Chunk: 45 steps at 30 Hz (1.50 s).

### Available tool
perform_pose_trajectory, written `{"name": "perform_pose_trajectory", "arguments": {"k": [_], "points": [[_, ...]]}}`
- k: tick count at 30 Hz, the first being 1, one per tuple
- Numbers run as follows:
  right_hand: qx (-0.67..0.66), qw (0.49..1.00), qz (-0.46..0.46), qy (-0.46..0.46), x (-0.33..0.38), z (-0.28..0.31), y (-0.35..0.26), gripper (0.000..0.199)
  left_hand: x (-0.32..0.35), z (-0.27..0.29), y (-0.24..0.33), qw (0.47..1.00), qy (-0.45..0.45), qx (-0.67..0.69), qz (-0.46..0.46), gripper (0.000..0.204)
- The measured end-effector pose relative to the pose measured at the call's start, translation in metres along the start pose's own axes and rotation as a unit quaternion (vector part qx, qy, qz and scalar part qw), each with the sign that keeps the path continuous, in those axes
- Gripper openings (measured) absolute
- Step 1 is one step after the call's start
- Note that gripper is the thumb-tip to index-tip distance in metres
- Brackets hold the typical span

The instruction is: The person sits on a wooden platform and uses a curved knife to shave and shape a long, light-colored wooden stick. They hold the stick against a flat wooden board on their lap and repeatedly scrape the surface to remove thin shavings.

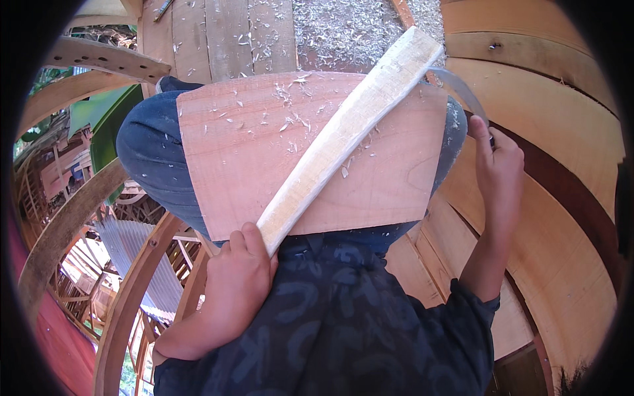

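Note:
My left hand (242, 269) is closed round the narrow lower end of a pale, roughly shaped length of wood (340, 135). The piece slants across a reddish wooden board (228, 155) lying over my lap, and it widens toward its far right end. My right hand (498, 165) grips a curved-bladed knife (462, 89), thumb up along it; most of its handle is hidden in the fingers. The blade arcs up and left, and its tip end passes by the wide end of the wood; whether they touch I cannot tell.
Wood shavings (340, 30) cover the floor ahead, with a few scattered on the board. Plank flooring (548, 99) runs along the right. On the left, curved wooden rails (132, 297) edge the place, with corrugated metal sheeting (142, 254) lower down beyond them.

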State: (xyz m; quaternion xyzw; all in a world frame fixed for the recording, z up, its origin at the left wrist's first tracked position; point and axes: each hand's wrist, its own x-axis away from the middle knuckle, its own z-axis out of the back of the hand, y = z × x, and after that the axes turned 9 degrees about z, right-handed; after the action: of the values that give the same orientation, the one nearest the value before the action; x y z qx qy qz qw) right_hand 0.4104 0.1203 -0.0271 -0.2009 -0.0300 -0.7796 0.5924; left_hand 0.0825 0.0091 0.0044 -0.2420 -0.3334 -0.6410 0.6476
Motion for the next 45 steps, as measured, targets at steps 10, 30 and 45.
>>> {"name": "perform_pose_trajectory", "arguments": {"k": [10, 30, 45], "points": [[0.033, 0.982, 0.183, -0.033, 0.024, -0.032, -0.033, 0.062, -0.003, 0.006, -0.001, 1.000, 0.004, 0.004, -0.020, 0.037], [0.044, 0.980, 0.190, 0.041, 0.020, -0.039, -0.027, 0.061, -0.008, 0.023, -0.011, 0.996, -0.063, 0.059, -0.039, 0.035], [-0.020, 0.976, 0.213, 0.046, 0.020, -0.047, -0.032, 0.060, -0.011, 0.033, -0.011, 0.992, -0.100, 0.068, -0.027, 0.037]]}}
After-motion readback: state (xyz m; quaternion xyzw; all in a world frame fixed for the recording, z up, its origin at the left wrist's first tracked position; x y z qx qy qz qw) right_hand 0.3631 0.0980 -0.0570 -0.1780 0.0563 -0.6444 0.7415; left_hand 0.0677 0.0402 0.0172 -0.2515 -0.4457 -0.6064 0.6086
